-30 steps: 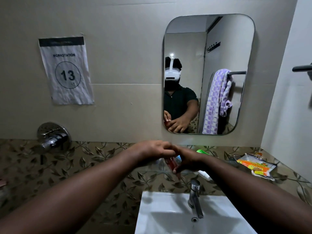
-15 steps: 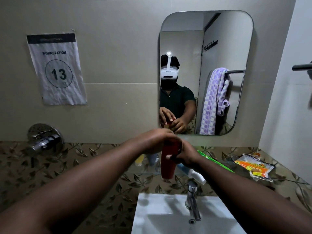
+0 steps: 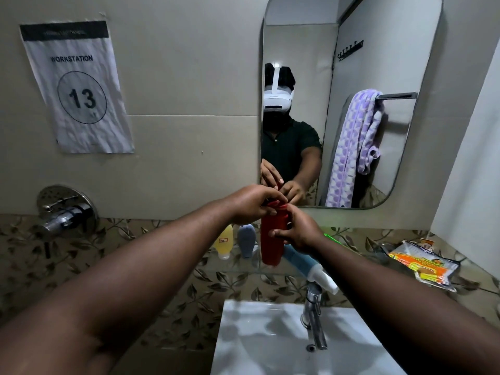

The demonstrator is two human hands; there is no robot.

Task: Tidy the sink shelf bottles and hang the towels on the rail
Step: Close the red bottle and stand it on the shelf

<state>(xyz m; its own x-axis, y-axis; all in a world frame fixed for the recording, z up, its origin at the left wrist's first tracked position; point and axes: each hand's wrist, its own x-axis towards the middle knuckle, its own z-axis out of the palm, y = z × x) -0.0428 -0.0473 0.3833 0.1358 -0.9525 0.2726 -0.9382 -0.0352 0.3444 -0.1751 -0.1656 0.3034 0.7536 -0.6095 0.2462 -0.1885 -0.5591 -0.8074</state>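
Head view, your left hand [image 3: 253,203] closed over the cap of the red bottle [image 3: 271,239], your right hand [image 3: 297,234] gripping its body, bottle upright on the glass shelf [image 3: 238,267] above the sink [image 3: 270,342], yellow bottle [image 3: 224,240] and grey bottle [image 3: 246,239] just left, purple towel [image 3: 354,147] on the rail in the mirror.
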